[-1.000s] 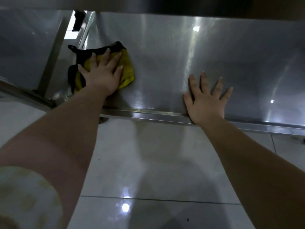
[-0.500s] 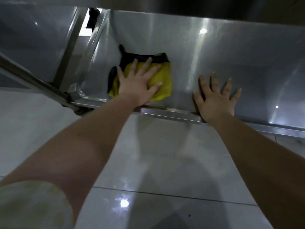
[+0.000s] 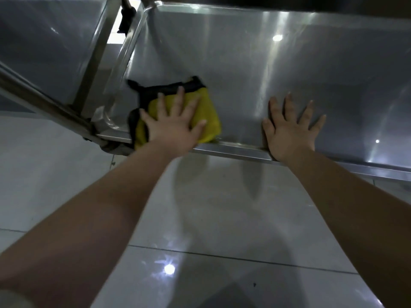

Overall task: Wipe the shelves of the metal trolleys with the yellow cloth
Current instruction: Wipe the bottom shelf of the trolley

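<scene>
A low stainless-steel trolley shelf [image 3: 255,70] fills the upper part of the head view. The yellow cloth [image 3: 210,116], edged in black, lies flat on the shelf near its front-left corner. My left hand [image 3: 175,124] presses down on the cloth with fingers spread. My right hand [image 3: 289,127] rests flat on the bare shelf to the right of the cloth, fingers apart, its heel at the front rim [image 3: 235,151].
A second metal trolley [image 3: 44,45] stands to the left, with a narrow gap and upright posts [image 3: 93,63] between the two. A dark shelf edge overhangs along the top. Glossy white floor tiles [image 3: 200,218] lie below my arms.
My left hand has slid the cloth rightwards and nearer to the shelf's front rim. The right hand has stayed planted in the same place.
</scene>
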